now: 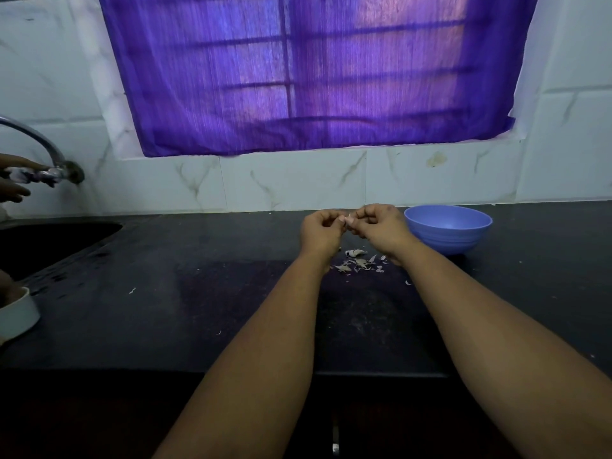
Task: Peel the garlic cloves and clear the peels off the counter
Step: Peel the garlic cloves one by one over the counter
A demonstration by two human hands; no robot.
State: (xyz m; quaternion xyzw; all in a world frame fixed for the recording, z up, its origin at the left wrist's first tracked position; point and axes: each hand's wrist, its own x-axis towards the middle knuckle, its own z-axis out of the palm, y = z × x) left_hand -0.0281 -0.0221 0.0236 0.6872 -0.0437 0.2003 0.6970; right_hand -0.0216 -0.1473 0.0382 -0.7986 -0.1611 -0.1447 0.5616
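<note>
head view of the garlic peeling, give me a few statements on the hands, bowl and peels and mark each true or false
1. Both hands, left hand and right hand, pinch one small pale garlic clove. True.
2. The round blue plastic bowl sits left of the hands. False: it is to their right.
3. Papery white garlic peels lie on the dark stone counter. True.
4. The peels are inside the bowl. False: they lie on the counter beneath the hands.

The peels (359, 261) lie on the worktop (198, 309), below the hands, left hand (319, 231) beside right hand (381, 228). The bowl (447, 228) stands just right of them. The sink (49, 246) lies far left, under the tap (43, 144).
</note>
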